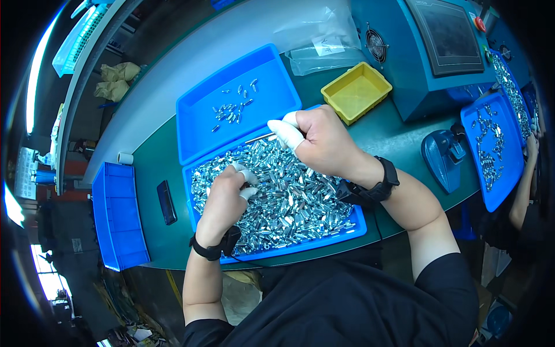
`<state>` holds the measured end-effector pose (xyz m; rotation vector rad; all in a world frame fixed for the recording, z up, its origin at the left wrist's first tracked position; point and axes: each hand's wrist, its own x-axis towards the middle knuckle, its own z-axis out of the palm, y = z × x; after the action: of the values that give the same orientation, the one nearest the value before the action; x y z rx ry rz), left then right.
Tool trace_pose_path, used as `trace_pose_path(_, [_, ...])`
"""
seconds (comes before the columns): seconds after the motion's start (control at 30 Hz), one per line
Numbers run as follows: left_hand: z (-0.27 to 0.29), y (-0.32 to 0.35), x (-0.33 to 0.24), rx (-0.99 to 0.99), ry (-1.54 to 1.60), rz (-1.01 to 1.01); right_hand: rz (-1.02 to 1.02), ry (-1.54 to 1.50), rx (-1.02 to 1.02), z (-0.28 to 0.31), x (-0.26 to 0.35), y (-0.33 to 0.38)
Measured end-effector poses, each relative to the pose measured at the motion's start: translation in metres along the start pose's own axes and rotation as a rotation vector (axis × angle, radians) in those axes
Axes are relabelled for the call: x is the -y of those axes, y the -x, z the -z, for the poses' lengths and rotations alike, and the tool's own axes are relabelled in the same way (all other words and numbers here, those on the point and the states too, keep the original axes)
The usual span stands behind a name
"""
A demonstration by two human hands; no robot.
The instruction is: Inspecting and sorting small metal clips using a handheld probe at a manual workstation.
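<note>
A large blue tray in front of me is heaped with small shiny metal parts. My right hand, white covers on its fingertips, pinches a thin metal rod above the far side of the heap. Low over the parts, my left hand has its covered fingers curled together; whatever they hold is hidden. Behind the heap, a second blue tray contains a loose scatter of similar metal pieces.
The green table carries a phone, a blue divided bin, a yellow bin, clear plastic bags and a dark blue device. A teal machine with a screen stands far right. Beside another person's arm lies another blue tray.
</note>
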<state>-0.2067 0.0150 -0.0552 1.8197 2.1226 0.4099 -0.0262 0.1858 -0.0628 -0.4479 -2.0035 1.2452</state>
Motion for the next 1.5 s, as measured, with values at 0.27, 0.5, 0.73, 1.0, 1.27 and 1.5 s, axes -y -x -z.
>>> trace_pose_path(0.27, [0.003,0.018,0.013,-0.387,0.864,0.19,0.041,0.001,0.057,-0.01,0.016,0.0])
trace_pose_path(0.5, [0.003,0.018,-0.011,-0.367,1.467,0.184,0.132,-0.015,0.114,-0.018,0.02,0.003])
trace_pose_path(0.73, [-0.004,0.013,-0.021,-0.335,1.379,0.177,0.256,0.102,0.138,-0.016,0.016,0.008])
trace_pose_path(1.0, [-0.018,0.008,-0.018,-0.18,1.639,0.117,0.418,0.293,0.169,-0.014,0.011,0.01])
trace_pose_path(1.27, [-0.017,0.004,-0.039,-0.392,1.209,0.052,-0.105,-0.221,0.279,-0.021,0.013,0.012])
trace_pose_path(1.5, [-0.007,-0.013,-0.024,-0.327,0.997,-0.014,-0.12,0.008,0.274,-0.01,0.018,0.007])
